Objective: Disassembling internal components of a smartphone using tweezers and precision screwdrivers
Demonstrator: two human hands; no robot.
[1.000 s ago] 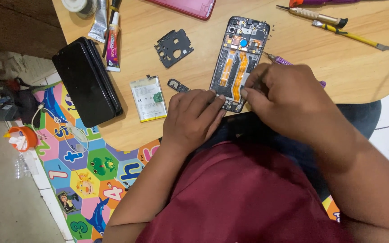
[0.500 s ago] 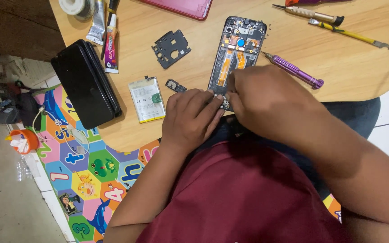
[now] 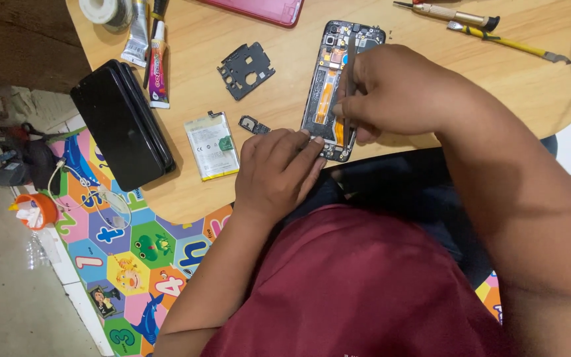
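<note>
Black and open at the back, the phone (image 3: 335, 86) lies near the front edge of the wooden counter (image 3: 431, 73), with orange strips and small parts showing inside. The left hand (image 3: 275, 168) presses its fingers (image 3: 308, 149) flat on the phone's lower end. The right hand (image 3: 398, 92) pinches a thin dark tool (image 3: 349, 73) over the phone's middle. A white battery (image 3: 211, 145) lies just left, beside a black cover (image 3: 121, 122).
</note>
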